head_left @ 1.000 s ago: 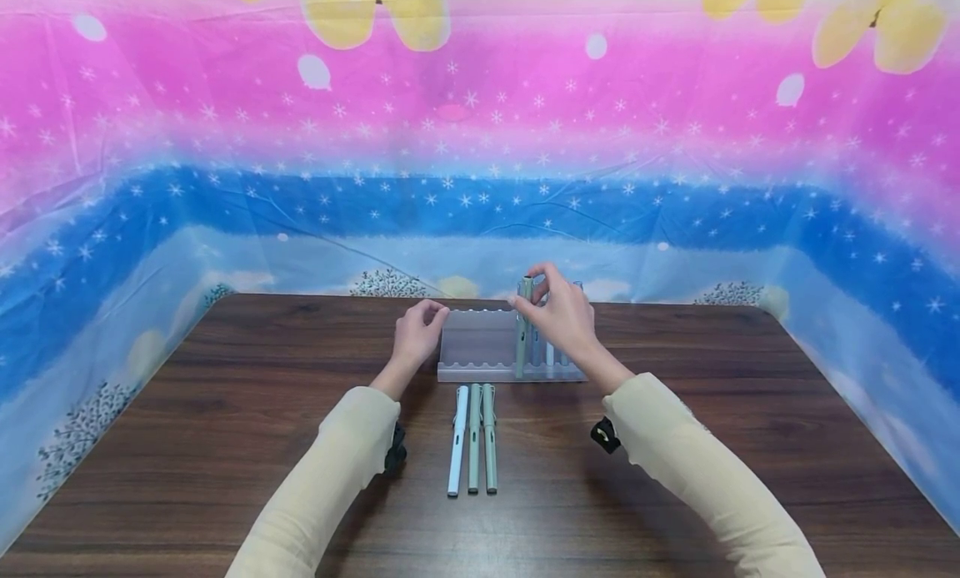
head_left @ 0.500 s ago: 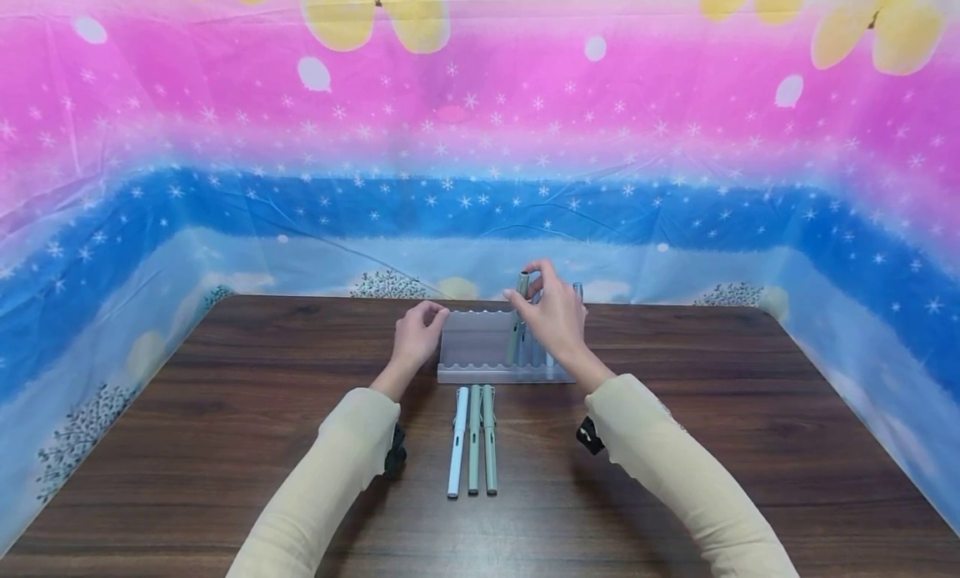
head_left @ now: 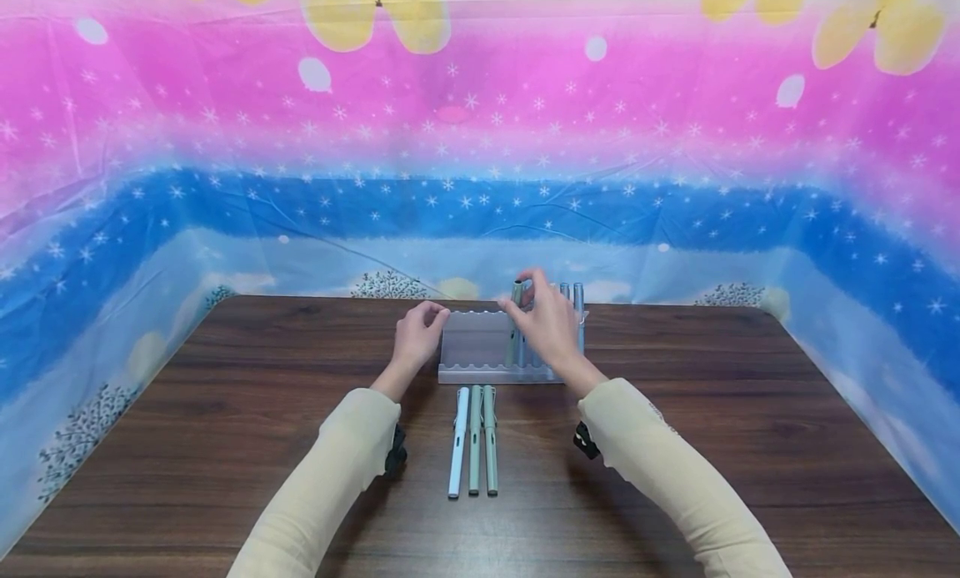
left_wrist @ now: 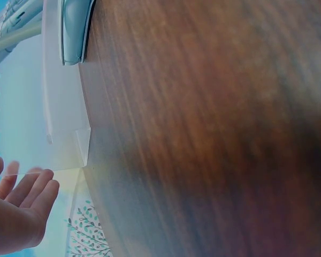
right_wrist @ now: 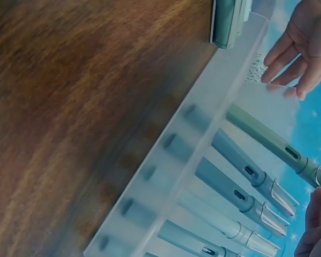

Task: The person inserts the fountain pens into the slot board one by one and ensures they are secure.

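My left hand [head_left: 417, 336] pinches the upper left corner of a clear pen stand [head_left: 476, 338] between thumb and fingers. At the top of a green fountain pen [right_wrist: 267, 136], my right hand [head_left: 552, 321] holds the cap end with thumb and fingers. This pen stands nearly upright in the stand, its lower end behind the notched front ledge. To its right, several blue and pale pens [right_wrist: 224, 183] lean in the slots, partly hidden by the right hand in the head view. Before the stand lie a pale blue pen [head_left: 457, 444] and two green pens [head_left: 475, 440] side by side.
The stand rests on a dark wood-grain table [head_left: 262, 411], toward its far edge. Behind hangs a pink and blue patterned cloth [head_left: 480, 186], which also wraps round both sides. The loose pens lie close to the stand's front.
The right hand has shifted slightly left, then lower, with the green pen, which now sits lower in the stand. More blue pens show behind the hand. The left hand stays put.
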A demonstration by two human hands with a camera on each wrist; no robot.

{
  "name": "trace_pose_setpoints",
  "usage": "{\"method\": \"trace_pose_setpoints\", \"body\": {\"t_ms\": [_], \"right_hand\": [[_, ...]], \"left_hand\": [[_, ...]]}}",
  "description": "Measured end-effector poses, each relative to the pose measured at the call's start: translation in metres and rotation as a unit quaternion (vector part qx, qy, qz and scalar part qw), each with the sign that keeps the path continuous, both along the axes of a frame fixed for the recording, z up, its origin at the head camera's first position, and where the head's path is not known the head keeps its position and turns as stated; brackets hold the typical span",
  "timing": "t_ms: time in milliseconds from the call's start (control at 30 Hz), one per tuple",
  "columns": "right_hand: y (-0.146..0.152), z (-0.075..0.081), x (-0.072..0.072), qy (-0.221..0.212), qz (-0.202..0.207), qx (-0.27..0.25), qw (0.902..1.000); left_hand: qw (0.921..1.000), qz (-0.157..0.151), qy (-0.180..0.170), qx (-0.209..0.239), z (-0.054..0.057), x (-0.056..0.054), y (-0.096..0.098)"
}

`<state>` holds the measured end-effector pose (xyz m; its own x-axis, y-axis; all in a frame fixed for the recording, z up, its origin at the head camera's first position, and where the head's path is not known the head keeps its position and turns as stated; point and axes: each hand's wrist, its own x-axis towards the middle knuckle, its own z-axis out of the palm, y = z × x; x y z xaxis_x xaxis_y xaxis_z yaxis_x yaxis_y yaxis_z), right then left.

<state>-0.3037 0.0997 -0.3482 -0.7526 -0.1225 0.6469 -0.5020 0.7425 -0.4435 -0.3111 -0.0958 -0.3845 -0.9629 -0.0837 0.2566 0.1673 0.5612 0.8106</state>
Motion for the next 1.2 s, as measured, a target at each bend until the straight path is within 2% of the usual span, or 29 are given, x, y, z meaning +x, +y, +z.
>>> {"method": "trace_pose_setpoints", "body": {"t_ms": [500,867,1200], "right_hand": [[0.001,-0.009,0.002,0.001,0.007,0.054,0.9985],[0.004,-0.006,0.002,0.017,0.018,0.076,0.9968],[0.013,-0.006,-0.002,-0.035,0.051,0.101,0.9929]], "left_hand": [[0.9999,-0.005,0.010,0.006,0.002,0.002,0.000],[1.0000,-0.001,0.009,0.000,0.004,0.003,0.001],[0.9999,0.003,0.005,-0.008,0.004,0.003,0.001]]}}
